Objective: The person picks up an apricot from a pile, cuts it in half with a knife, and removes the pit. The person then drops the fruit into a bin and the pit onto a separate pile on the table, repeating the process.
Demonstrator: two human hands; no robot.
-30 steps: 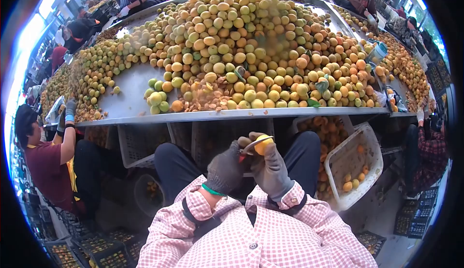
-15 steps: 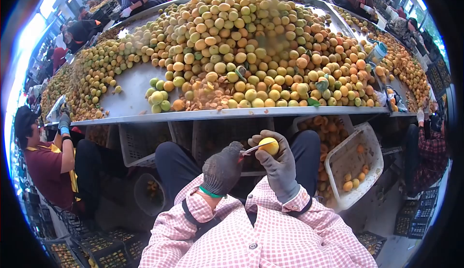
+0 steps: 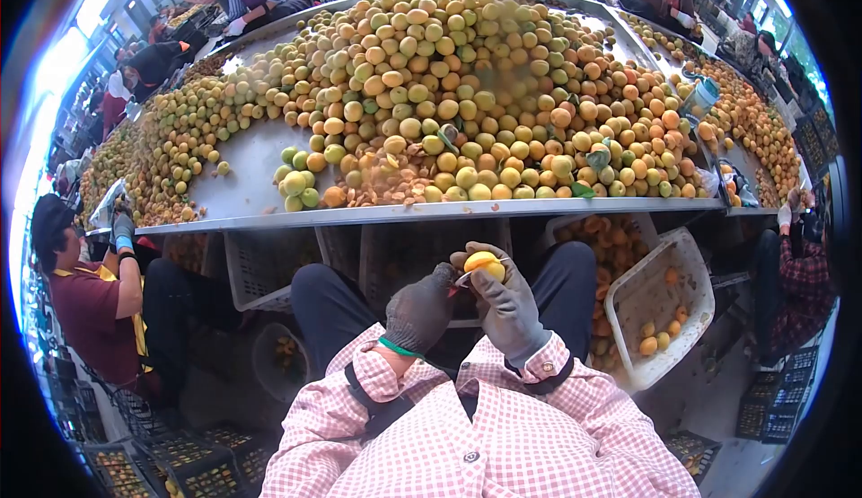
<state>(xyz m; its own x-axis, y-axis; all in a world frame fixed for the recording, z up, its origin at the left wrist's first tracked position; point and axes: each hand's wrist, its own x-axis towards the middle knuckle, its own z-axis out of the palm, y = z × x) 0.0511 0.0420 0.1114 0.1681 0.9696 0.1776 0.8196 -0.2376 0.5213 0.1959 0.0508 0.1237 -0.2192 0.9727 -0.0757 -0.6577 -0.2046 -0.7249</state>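
Note:
Over my lap, my right hand [image 3: 514, 311], in a grey glove, has its fingers closed round a yellow-orange apricot [image 3: 485, 264]. A groove runs across the fruit, and orange flesh seems to show at it. My left hand [image 3: 418, 311], in a dark glove with a green cuff edge, grips a small knife [image 3: 461, 280] whose thin blade meets the apricot; its handle is mostly hidden, with a bit of red showing. Beyond both hands, a large heap of apricots [image 3: 404, 67] covers the metal table [image 3: 260, 161], with split pieces [image 3: 395, 185] near its front edge.
A tilted white crate [image 3: 620, 318] with a few apricots stands to the right, beside a fuller crate [image 3: 620, 229]. Another crate [image 3: 256, 269] and a bucket [image 3: 278, 361] are at the left. A co-worker [image 3: 94, 291] sits on the left; others work around the table.
The apricot has turned in my right hand and now shows a groove with orange flesh. The knife has come round closer to it, and my left hand has shifted slightly right.

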